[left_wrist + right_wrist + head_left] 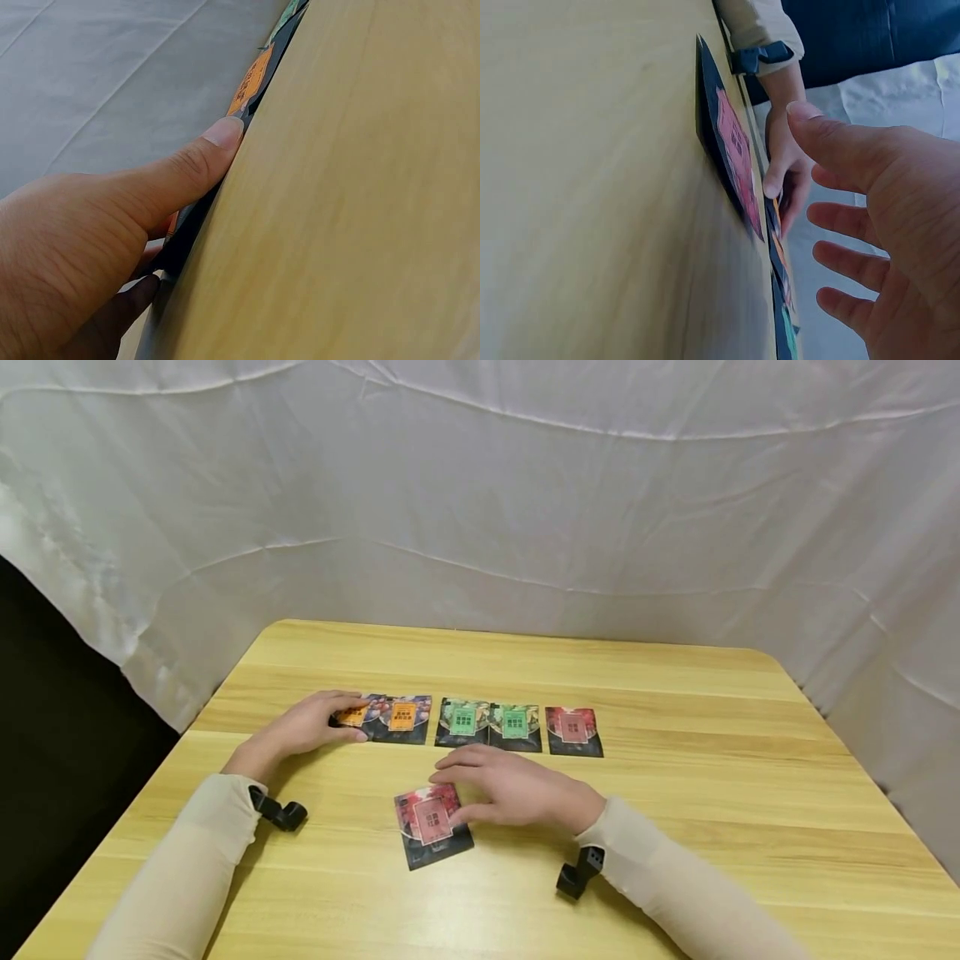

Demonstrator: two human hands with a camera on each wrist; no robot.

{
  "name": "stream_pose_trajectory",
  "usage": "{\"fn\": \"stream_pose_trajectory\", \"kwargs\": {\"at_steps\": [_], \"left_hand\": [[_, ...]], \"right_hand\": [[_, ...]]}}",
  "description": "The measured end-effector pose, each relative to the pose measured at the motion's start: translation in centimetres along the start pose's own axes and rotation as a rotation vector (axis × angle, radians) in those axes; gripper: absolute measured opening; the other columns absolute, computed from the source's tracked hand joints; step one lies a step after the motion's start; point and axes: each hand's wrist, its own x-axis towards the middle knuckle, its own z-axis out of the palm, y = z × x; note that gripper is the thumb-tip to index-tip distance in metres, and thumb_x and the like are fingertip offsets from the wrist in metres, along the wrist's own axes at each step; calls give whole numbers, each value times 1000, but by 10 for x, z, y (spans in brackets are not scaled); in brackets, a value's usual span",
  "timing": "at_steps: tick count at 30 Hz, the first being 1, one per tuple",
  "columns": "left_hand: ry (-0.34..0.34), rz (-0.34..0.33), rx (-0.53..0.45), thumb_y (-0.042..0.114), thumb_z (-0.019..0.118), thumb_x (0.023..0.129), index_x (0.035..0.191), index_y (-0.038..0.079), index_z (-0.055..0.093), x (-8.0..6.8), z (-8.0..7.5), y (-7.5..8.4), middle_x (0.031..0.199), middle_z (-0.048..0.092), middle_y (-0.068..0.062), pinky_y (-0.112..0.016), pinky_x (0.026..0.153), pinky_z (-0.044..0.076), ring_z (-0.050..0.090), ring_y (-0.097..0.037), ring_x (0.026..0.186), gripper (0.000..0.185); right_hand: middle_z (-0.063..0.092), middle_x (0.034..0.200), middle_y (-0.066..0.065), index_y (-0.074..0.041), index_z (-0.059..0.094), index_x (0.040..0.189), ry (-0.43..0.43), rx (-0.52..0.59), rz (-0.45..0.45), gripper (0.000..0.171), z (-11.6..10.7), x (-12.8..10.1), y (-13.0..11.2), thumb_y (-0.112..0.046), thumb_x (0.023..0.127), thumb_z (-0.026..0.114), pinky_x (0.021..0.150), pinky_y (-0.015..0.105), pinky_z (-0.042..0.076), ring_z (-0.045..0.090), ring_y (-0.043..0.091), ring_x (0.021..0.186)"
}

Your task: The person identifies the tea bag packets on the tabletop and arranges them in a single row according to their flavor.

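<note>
My left hand (311, 724) is at the left end of a row of flat packets, holding an orange-labelled packet (352, 716) between thumb and fingers. Its thumb (214, 142) lies along the packet's near edge in the left wrist view; the hand hides part of the packet. A second orange-labelled packet (402, 718) adjoins it. My right hand (517, 787) hovers with loosely bent, spread fingers by a red-labelled packet (431, 818), which lies tilted in front of the row. In the right wrist view a gap separates the fingers from this red packet (737, 146).
Two green-labelled packets (463, 720) lie side by side mid-row, and another red-labelled packet (574, 729) ends it at the right. All rest on a wooden table (712, 793). Behind it hangs a pale curtain (525, 510). Each wrist wears a small black camera (281, 812).
</note>
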Motion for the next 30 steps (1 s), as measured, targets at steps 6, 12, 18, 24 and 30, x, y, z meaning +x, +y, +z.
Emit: {"fn": "stream_pose_trajectory", "kwargs": {"at_steps": [6,12,18,24,30], "left_hand": [[-2,-18,-10,53,67,88,147,9,47,-1,1,0,150,39,-22,-63,109,26,31,-46,137,76],[3,-21,-9,54,67,87,147,9,47,0,2,0,150,39,-21,-63,109,27,32,-46,137,77],[7,-10,1,51,68,88,146,6,47,1,2,0,149,40,-23,-63,108,27,32,-47,136,76],[2,-15,1,49,68,89,147,5,46,0,2,-1,148,39,-25,-63,108,27,32,-48,136,76],[5,-21,0,51,68,89,147,6,46,1,3,-1,149,39,-24,-63,108,26,31,-47,136,77]], "right_hand": [[45,149,2,-17,51,144,-10,-4,-82,63,6,11,-6,-52,93,60,115,30,27,36,16,139],[40,152,4,-18,45,149,-57,7,-131,65,13,16,-9,-54,95,55,114,28,26,33,14,141],[42,151,1,-18,47,148,-79,-9,-169,61,21,18,-9,-52,97,53,112,24,28,35,11,139],[44,150,1,-18,49,146,-76,-17,-166,59,24,18,-8,-49,96,56,111,24,30,39,10,137],[45,149,-1,-17,49,146,-84,-44,-145,59,23,18,-9,-49,96,56,113,25,29,38,12,138]]}}
